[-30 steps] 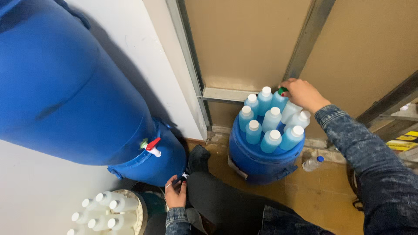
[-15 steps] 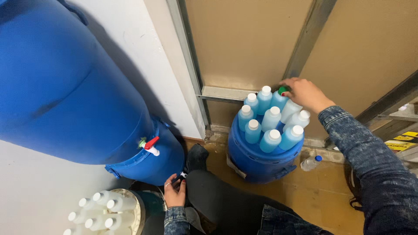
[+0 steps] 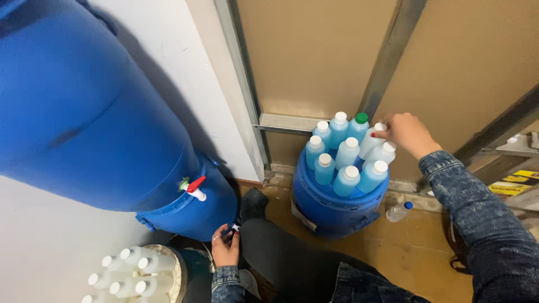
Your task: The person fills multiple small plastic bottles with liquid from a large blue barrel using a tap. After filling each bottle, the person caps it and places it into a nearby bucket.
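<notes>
Several bottles of blue liquid with white caps (image 3: 347,167) stand packed on top of a blue bucket (image 3: 331,210). One bottle at the back has a green cap (image 3: 360,125). My right hand (image 3: 409,134) reaches in from the right, its fingertips pinching the cap of the white-capped bottle (image 3: 373,143) at the back right of the cluster. My left hand (image 3: 224,251) is low by my knee and grips a small dark object (image 3: 231,230) with a white tip.
A large blue drum (image 3: 84,123) lies on its side at the left, with a red-handled tap (image 3: 194,187). Several pale white-capped bottles (image 3: 132,272) sit at the bottom left. A small bottle (image 3: 398,211) lies on the floor right of the bucket. Wall panels and metal studs stand behind.
My right hand has slid right off the green-capped bottle, which now stands uncovered, onto the white-capped bottle beside it. My left hand has stayed by the knee.
</notes>
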